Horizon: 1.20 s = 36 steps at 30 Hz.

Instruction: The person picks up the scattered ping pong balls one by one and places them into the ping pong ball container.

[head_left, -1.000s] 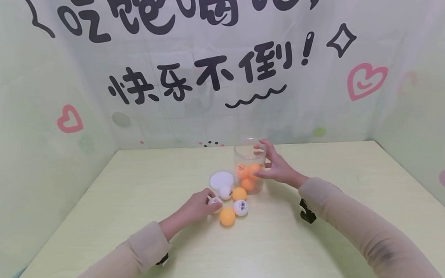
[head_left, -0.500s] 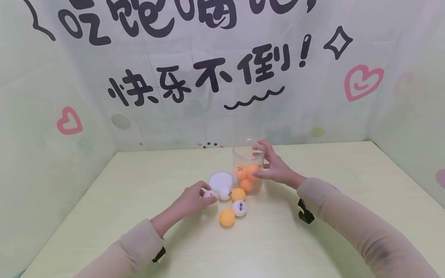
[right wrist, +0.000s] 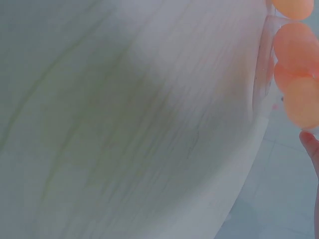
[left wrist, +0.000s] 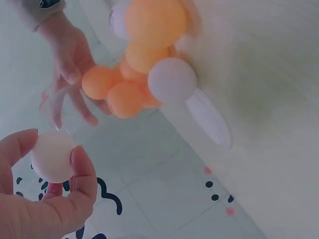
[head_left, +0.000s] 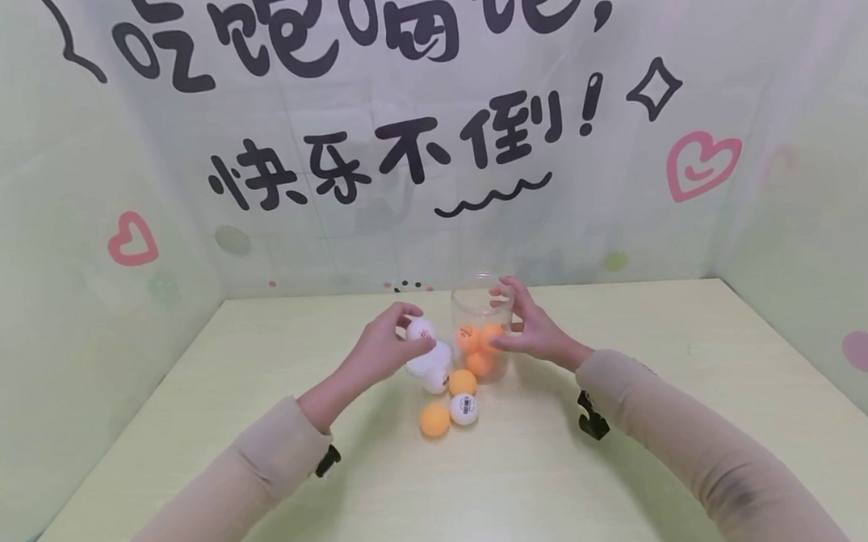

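My left hand [head_left: 381,345] pinches a white ping-pong ball [head_left: 421,330] between thumb and fingers, raised left of a clear jar [head_left: 482,301]. In the left wrist view the same white ball [left wrist: 53,156] sits at the fingertips. My right hand [head_left: 540,328] grips the jar from its right side, thumb in front and fingers behind. Several orange ping-pong balls [head_left: 480,362] lie in the bottom of the jar, seen also as orange balls [right wrist: 297,50] through its wall in the right wrist view. The jar stands upright with its top uncovered.
In front of the jar lie two orange balls, one an orange ball [head_left: 435,421] nearest me, a printed white ball [head_left: 464,409] and another white ball [head_left: 436,379]. A round white lid [head_left: 430,358] lies left of the jar on the pale table [head_left: 577,487]. Printed curtains [head_left: 333,242] stand behind.
My left hand has lifted the white ball off the table and carried it up and away from me, toward the jar's left side. My right hand keeps its hold on the jar.
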{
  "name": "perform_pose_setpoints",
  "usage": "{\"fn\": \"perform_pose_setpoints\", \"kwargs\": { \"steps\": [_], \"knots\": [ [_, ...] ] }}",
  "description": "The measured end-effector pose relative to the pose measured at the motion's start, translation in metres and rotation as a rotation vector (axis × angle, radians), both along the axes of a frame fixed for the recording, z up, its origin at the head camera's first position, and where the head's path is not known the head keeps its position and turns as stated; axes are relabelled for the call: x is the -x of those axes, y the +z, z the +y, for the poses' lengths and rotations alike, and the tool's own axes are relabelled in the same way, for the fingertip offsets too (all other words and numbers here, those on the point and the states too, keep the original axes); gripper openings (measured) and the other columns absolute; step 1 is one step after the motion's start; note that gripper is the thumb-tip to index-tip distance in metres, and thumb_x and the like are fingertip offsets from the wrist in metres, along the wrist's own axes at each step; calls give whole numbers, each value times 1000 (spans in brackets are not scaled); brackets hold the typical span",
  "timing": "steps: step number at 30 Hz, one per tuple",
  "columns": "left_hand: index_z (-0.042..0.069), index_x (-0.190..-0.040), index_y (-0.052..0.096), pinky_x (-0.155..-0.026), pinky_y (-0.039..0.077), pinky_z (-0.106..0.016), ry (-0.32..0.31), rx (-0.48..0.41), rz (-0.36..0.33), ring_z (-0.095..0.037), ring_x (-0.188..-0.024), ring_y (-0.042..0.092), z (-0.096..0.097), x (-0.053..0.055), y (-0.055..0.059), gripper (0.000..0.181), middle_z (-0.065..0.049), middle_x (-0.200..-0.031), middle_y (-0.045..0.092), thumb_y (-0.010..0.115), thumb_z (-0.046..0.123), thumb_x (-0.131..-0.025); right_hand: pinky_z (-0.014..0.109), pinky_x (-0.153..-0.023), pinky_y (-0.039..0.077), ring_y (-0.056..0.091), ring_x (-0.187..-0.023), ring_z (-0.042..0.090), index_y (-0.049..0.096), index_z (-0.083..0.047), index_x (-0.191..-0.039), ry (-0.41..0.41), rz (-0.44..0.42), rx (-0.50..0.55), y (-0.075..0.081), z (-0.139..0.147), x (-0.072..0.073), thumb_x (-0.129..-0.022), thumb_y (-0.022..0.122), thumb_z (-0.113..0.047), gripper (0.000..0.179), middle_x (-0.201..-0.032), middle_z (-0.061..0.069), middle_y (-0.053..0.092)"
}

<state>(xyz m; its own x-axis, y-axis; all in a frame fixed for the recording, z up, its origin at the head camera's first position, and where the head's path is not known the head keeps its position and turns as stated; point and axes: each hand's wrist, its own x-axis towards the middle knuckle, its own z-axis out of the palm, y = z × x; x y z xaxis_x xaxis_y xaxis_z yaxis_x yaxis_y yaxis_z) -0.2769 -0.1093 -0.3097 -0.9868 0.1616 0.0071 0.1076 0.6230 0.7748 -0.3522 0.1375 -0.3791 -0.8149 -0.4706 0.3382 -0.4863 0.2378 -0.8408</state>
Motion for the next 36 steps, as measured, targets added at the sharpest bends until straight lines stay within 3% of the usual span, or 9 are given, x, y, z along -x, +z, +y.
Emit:
{"fn": "perform_pose_setpoints", "kwargs": {
  "steps": [7, 15, 21, 29, 36],
  "knots": [
    [7, -124, 47, -71, 48, -28, 1, -56, 86, -25, -88, 54, 14, 14, 25, 47, -13, -117, 52, 65, 19, -82, 56, -93, 39, 34, -127, 41, 11, -5, -140, 6, 7, 9, -1, 1, 0, -74, 70, 3, 89, -139, 26, 29],
    [9, -123, 47, -77, 46, -31, 1, -76, 97, -24, -94, 52, 32, 29, 40, 43, -11, -122, 52, 63, 18, -84, 55, -93, 40, 35, -126, 41, 13, -7, -139, 19, 26, 19, -2, 2, -1, -74, 72, -3, 88, -138, 25, 31],
    [7, -123, 50, -81, 47, -33, -20, -80, 131, -25, -97, 55, 45, 40, 42, 42, -11, -122, 53, 64, 14, -84, 55, -94, 40, 36, -127, 39, 13, -11, -140, 12, 16, 11, -3, 3, 1, -76, 71, -4, 87, -139, 22, 31],
    [5, -121, 52, -77, 50, -31, -56, -39, 151, -25, -92, 56, 56, 51, 40, 41, -10, -120, 55, 65, 6, -82, 55, -94, 39, 35, -128, 37, 11, -12, -141, 10, -1, 16, -3, 2, 1, -76, 71, -1, 89, -140, 22, 31],
    [4, -118, 55, -71, 50, -28, -113, 62, 194, -22, -86, 54, 61, 52, 37, 39, -9, -115, 56, 63, 2, -80, 57, -93, 39, 33, -126, 45, 10, -1, -139, 38, -5, 41, 13, 0, -14, -75, 67, 6, 86, -138, 32, 27]
  ]
}}
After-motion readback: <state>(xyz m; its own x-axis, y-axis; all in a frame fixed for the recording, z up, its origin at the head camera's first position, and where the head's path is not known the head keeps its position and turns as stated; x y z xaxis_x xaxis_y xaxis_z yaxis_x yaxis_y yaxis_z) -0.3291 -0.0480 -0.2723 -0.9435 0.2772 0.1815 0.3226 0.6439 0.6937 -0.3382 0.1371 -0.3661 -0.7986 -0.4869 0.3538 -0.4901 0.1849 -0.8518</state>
